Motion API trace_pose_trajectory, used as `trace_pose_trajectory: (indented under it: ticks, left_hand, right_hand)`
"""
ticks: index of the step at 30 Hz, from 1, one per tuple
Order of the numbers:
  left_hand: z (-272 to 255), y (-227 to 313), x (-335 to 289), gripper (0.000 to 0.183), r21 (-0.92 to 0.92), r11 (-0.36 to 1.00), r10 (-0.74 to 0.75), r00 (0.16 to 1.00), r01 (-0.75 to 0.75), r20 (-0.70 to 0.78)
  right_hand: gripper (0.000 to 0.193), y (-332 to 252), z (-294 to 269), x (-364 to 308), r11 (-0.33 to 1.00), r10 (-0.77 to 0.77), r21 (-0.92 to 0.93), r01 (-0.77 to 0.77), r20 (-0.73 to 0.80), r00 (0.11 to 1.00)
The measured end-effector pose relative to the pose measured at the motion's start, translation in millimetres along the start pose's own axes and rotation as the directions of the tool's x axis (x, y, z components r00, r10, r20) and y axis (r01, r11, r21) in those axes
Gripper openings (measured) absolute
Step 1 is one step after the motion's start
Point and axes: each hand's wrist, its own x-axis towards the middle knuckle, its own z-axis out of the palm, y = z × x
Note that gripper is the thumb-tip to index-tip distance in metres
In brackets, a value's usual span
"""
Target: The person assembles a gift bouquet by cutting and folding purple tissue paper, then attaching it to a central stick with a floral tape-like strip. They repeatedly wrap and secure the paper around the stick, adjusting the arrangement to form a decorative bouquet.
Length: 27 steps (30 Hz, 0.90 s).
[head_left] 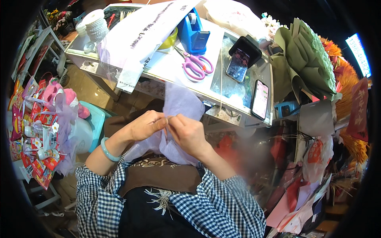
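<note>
Bright, even light on the glass tabletop [238, 85] above the hands, slight glare there. Heavy fisheye bend and black vignette at the rim; lower right of the hands is hazy, soft-focused.

A glass-topped table [174, 75] carries pink-handled scissors [196, 64], a blue tape dispenser [193, 33] and two phones [260, 99].

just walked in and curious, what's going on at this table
A person in a checked shirt is pinching a sheet of pale lilac mesh fabric between both hands, the left hand and right hand meeting at one gathered spot in front of the worktable. On the table lie pink-handled scissors, a blue tape dispenser and two phones.
</note>
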Motion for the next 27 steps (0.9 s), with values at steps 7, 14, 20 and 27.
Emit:
trace_pose_trajectory:
  ticks: [7,14,20,27]
  left_hand:
    - [-6.5,-17.5,-7.1,0.023,-0.129,0.991,-0.057,0.982,0.035,-0.179]
    - [-13.4,-26.0,-18.6,0.022,-0.142,0.984,-0.139,0.964,0.109,-0.225]
    - [-18.8,-29.0,-20.0,0.021,-0.105,0.968,-0.245,0.943,0.227,-0.224]
    - [-16.7,-28.0,-21.9,0.022,-0.062,0.983,-0.184,0.943,0.174,-0.277]
  right_hand:
    - [0.019,-3.6,6.9,-0.3,0.987,-0.084,0.149,0.061,0.152,0.985]
    - [0.029,53.1,-50.6,-6.5,0.887,0.316,-0.256,-0.383,-0.267,0.91]
    - [0.037,80.0,-51.6,-27.0,0.756,0.355,-0.505,-0.417,-0.219,0.909]
    - [0.033,96.1,-35.6,-33.8,0.805,0.353,-0.399,-0.439,-0.273,0.895]
